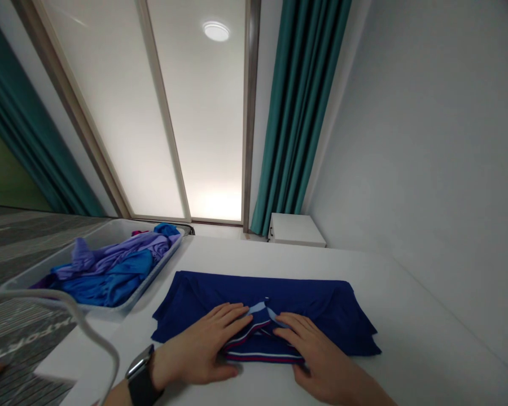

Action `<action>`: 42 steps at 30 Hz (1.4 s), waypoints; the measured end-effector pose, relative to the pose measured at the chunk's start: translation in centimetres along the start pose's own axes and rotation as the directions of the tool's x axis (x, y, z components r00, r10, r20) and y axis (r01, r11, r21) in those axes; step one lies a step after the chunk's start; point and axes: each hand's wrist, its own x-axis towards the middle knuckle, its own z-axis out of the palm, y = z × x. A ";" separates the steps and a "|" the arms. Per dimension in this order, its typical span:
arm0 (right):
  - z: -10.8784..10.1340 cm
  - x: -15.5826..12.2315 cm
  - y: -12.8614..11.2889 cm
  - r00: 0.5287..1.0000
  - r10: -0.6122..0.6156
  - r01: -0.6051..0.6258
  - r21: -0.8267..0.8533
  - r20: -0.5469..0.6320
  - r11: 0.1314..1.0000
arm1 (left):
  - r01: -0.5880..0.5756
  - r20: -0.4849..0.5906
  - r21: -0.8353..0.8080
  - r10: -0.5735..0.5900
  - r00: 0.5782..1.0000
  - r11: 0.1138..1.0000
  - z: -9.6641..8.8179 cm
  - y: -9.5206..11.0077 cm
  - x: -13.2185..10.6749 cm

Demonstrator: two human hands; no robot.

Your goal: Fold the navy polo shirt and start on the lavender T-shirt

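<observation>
A navy blue polo shirt [241,287] lies folded into a wide shape on the white table, its collar [265,356] toward me. The collar has red and white stripes and a light blue inner band. My left hand [209,344] rests on the collar's left side, fingers stretched out and thumb apart on the near side. On the collar's right side lies my right hand [311,349], fingers extended over the fabric and thumb at the collar's near edge. A dark smartwatch [141,375] is on my left wrist.
At the left, a pale plastic bin [129,309] holds crumpled purple and blue clothes [118,276]. A grey cable [88,330] curves across the lower left. Beyond the white table [410,316] stand a small white cabinet [296,228], a teal curtain [300,113] and frosted sliding doors [203,124].
</observation>
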 end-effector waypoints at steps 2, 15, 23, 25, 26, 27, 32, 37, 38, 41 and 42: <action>-0.4 0.2 0.3 1.000 0.008 -0.007 0.039 -0.024 0.999 | 0.016 -0.023 -0.020 -0.017 1.000 1.000 -0.5 -0.5 -0.3; -0.1 5.9 4.1 0.871 0.331 -0.133 0.474 -0.363 0.870 | 0.075 -0.091 -0.381 -0.118 0.989 0.922 -1.4 -2.8 2.6; 0.7 7.0 6.6 0.735 0.364 -0.209 0.320 -0.572 0.924 | 0.310 -0.357 -0.528 -0.538 0.764 0.790 -0.2 -5.1 7.1; 0.3 6.6 6.5 0.755 0.290 -0.200 0.215 -0.587 0.956 | 0.347 -0.373 -0.506 -0.564 0.737 0.789 0.0 -5.7 7.5; 0.2 6.4 6.4 0.781 0.241 -0.189 0.150 -0.577 0.970 | 0.359 -0.370 -0.493 -0.564 0.738 0.793 0.2 -6.0 7.6; 0.1 6.1 6.3 0.809 0.198 -0.183 0.082 -0.553 0.980 | 0.365 -0.368 -0.481 -0.562 0.741 0.797 0.4 -6.3 7.7; 0.2 5.2 5.6 0.910 0.139 -0.210 -0.146 -0.390 0.967 | 0.303 -0.400 -0.540 -0.556 0.729 0.785 1.1 -7.6 8.4; 0.0 5.7 5.1 0.928 0.151 -0.221 -0.178 -0.342 0.959 | 0.368 -0.297 -0.506 -0.558 0.775 0.780 0.2 -8.0 9.3; 0.0 6.0 5.1 0.927 0.153 -0.223 -0.173 -0.343 0.959 | 0.423 -0.267 -0.446 -0.569 0.778 0.788 -0.1 -7.8 9.2; -0.3 6.6 5.4 0.933 0.153 -0.208 -0.142 -0.326 0.968 | 0.507 -0.246 -0.204 -0.545 0.802 0.838 -0.8 -6.8 8.3; -0.4 6.8 5.5 0.937 0.149 -0.195 -0.120 -0.315 0.973 | 0.490 -0.253 -0.130 -0.506 0.824 0.862 -0.9 -6.4 7.8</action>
